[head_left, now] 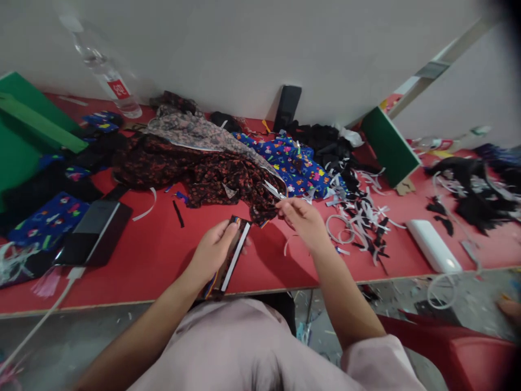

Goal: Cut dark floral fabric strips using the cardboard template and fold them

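Note:
My left hand [214, 247] is closed on a dark brown folded cloth strip [235, 255] with a white band along it, over the front edge of the red table [154, 255]. To the right, my right hand [303, 217] is closed around small scissors [273, 190], whose blades point up and left over the cloth. A dark floral garment [211, 171] with reddish spots lies crumpled just beyond both hands. Its lower corner is close to the upper end of the strip, and I cannot tell whether they are joined.
Blue patterned cloth [299, 168] and cut scraps [366, 222] lie at right, near a white power bank [433, 246]. A black device [95, 233] with a cable sits left. Behind stand a bottle [118, 89], a phone [287, 107] and a green board [388, 144].

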Demonstrator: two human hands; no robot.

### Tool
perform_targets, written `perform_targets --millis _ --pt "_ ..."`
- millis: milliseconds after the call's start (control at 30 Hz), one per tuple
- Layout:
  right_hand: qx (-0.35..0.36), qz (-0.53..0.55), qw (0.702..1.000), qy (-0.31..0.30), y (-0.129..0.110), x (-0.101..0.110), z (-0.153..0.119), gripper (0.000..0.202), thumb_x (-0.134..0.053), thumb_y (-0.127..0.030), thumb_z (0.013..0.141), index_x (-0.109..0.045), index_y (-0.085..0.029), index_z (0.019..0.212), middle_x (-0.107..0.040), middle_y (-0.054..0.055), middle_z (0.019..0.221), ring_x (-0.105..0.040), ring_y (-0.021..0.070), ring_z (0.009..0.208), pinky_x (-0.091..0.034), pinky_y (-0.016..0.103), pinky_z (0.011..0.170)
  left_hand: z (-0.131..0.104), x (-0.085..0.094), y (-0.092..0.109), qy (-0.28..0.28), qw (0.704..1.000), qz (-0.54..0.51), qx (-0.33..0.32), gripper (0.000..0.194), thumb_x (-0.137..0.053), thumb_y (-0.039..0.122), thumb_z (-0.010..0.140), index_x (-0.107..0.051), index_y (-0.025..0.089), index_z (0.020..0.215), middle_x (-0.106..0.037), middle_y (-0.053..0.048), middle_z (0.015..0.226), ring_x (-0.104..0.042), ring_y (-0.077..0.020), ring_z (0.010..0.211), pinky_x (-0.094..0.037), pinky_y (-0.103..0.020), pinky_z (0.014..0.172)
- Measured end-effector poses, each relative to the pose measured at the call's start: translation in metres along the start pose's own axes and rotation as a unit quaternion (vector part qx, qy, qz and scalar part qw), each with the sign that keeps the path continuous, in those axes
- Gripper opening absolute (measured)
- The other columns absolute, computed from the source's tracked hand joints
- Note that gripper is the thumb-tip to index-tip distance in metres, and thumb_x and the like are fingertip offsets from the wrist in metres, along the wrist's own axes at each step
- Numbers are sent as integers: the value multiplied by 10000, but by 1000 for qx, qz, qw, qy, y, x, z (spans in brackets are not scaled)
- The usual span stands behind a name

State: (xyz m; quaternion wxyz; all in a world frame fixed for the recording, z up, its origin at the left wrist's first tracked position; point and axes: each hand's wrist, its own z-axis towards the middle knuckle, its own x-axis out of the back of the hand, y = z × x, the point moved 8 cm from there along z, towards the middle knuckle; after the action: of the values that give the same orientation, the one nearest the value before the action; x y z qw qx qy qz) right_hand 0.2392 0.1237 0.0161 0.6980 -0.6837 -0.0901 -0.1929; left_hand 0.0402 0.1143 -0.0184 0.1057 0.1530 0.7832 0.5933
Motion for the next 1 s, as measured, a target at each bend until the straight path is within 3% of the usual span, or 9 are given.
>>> perform_targets --millis 133,200,267,433,667,767,867,933,1000 --pt "-25 -146 979 142 19 74 -13 281 -488 -397 841 -667 -180 859 -646 23 704 -543 139 608 -402 253 586 4 2 -9 0 1000 -22 19 371 -429 510 850 -568 166 843 -692 -44 760 -624 -139 595 -456 -238 576" --pt "-37 -197 968 151 28 93 -20 284 -487 -394 839 -672 -180 863 -659 31 713 -544 146 591 -398 260 574 5 0 -10 0 999 -27 23 372 -435 512 845 -567 165 845 -693 -47 762 -626 -140 591 -455 -237 566" --pt "-37 -238 961 138 36 98 -25 280 -492 -388 835 -677 -181 870 -674 40 727 -570 165 626 -406 270 594 6 -3 -11 0 999 -31 24 368 -440 511 843 -567 166 842 -693 -45 755 -628 -141 590 -457 -238 565" --pt "-8 -295 951 95 50 82 -27 259 -484 -337 843 -681 -180 901 -697 67 793 -596 191 675 -416 285 613 4 -8 -10 -11 999 -41 27 365 -439 505 841 -574 166 843 -694 -43 743 -622 -137 577 -456 -235 555" --pt "41 -335 933 128 54 84 -28 253 -451 -266 849 -675 -174 924 -675 102 906 -604 220 772 -444 324 669 2 -5 -12 -13 998 -46 30 356 -435 494 848 -568 164 842 -694 -46 759 -624 -135 587 -461 -237 570" --pt "70 -330 930 149 37 81 -32 246 -460 -277 857 -671 -173 927 -657 103 916 -598 233 839 -451 338 714 2 -8 -10 -23 999 -30 28 361 -416 497 856 -566 169 835 -689 -38 744 -624 -136 591 -459 -236 570" --pt "81 -289 946 127 10 61 -34 231 -468 -298 875 -661 -187 937 -668 76 916 -606 208 823 -451 320 733 0 -13 -6 -40 999 27 18 363 -390 501 865 -566 184 858 -686 -28 745 -630 -141 601 -450 -232 562" --pt "85 -235 965 77 -10 38 -33 221 -471 -309 887 -657 -202 934 -679 50 918 -610 180 814 -448 287 733 -1 -17 -1 -58 994 89 9 360 -364 495 875 -564 196 880 -686 -22 751 -629 -142 603 -435 -226 543" --pt "101 -183 978 -13 -29 9 -32 213 -482 -315 888 -651 -209 964 -678 33 948 -610 152 820 -445 247 700 -3 -22 5 -87 983 164 -7 354 -338 478 889 -559 201 874 -680 -16 735 -623 -145 610 -416 -224 535"
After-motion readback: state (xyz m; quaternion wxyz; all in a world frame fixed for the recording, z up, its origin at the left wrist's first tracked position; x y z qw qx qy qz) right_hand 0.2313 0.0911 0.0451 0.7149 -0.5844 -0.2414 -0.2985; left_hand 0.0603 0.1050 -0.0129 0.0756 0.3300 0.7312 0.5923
